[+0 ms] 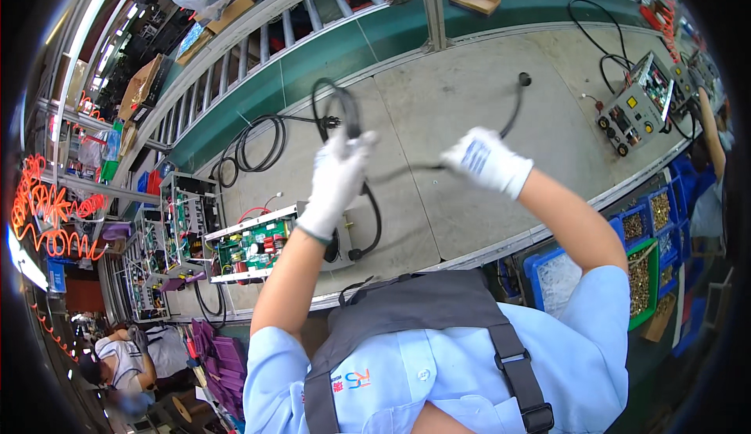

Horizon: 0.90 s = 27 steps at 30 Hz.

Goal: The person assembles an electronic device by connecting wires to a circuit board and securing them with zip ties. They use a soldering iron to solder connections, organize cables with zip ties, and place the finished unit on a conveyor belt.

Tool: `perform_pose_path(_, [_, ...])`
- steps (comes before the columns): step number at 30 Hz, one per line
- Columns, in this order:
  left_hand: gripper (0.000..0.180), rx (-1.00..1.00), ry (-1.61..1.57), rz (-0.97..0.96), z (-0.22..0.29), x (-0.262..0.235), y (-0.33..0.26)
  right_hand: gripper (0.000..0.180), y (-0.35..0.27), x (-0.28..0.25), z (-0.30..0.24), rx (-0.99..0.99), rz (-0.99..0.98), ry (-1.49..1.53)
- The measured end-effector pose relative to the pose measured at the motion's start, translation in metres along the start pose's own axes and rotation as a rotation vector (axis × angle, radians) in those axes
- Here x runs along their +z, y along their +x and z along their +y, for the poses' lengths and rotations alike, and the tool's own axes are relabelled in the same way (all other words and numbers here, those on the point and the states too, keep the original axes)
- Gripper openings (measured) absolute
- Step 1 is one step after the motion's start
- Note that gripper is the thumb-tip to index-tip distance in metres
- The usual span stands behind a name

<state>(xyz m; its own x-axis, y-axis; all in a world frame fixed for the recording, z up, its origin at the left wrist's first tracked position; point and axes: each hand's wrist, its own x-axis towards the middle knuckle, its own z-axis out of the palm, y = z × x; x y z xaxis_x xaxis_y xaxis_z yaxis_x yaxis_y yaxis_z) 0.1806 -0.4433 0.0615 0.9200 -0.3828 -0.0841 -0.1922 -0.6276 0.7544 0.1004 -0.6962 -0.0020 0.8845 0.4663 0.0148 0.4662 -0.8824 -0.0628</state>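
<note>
A black cable point(412, 169) runs between my two gloved hands over the grey workbench point(469, 215). My left hand point(338, 174) is closed around a bundle of its loops, blurred by motion. My right hand point(486, 160) grips the same cable farther right, and a length ending in a black connector point(525, 80) extends beyond it. A lower loop with another black end hangs beside an open metal chassis point(254, 248), which has a green circuit board and lies under my left forearm. Left of my left hand, a second black cable point(270, 151) lies coiled on the bench.
More open chassis units point(188, 215) stand at the left. A finished-looking grey unit point(635, 105) sits at the far right, near another person's arm point(710, 133). Blue and green bins of small parts point(643, 277) line the front right edge. A roller conveyor point(293, 23) runs behind.
</note>
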Motion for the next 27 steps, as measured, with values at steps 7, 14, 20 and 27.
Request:
perform_pose_path(7, [0.052,-0.02,-0.484,-0.658,0.012,0.026,-0.02,0.052,0.007,-0.044,-0.04,0.053,0.817,0.193])
perform_pose_path(14, [0.043,-0.035,-0.328,-0.88,0.024,-0.018,-0.05,0.043,-0.006,-0.062,-0.046,0.102,-0.141,0.981])
perform_pose_path(20, [0.022,0.45,0.278,0.054,0.016,-0.046,-0.085,0.018,0.006,-0.084,-0.093,0.584,0.036,1.744])
perform_pose_path(27, [0.015,0.464,0.375,-0.154,-0.021,-0.024,-0.1,0.017,0.017,-0.11,-0.145,0.551,-0.064,1.574])
